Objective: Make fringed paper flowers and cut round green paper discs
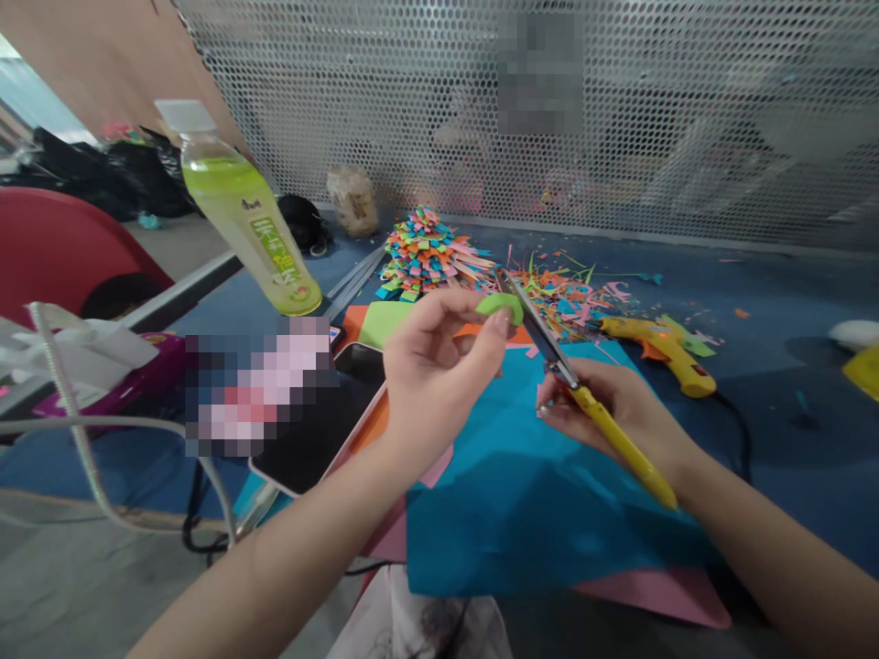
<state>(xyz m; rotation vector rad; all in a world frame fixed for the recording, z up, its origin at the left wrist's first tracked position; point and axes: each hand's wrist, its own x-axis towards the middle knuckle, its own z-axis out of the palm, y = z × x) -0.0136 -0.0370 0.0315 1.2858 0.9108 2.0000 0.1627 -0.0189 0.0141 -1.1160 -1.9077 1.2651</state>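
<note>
Between thumb and fingers, my left hand (443, 366) pinches a small curved piece of light green paper (500, 309). My right hand (611, 407) is closed around a pair of scissors (549, 348) with a yellow handle; the blades point up and away, right beside the green piece. Whether the blades touch it I cannot tell. Under both hands lies a large blue paper sheet (508, 513), with pink and orange sheets partly beneath it. Behind my left hand stands a cone of layered, many-coloured paper strips (429, 252).
Paper scraps (556, 288) lie behind the scissors. A yellow glue gun (659, 343) rests at right, its cord trailing. To the left are a phone (322, 421), a leaning drink bottle (240, 210) and a pale cable (75, 430). A perforated metal panel (412, 82) borders the back.
</note>
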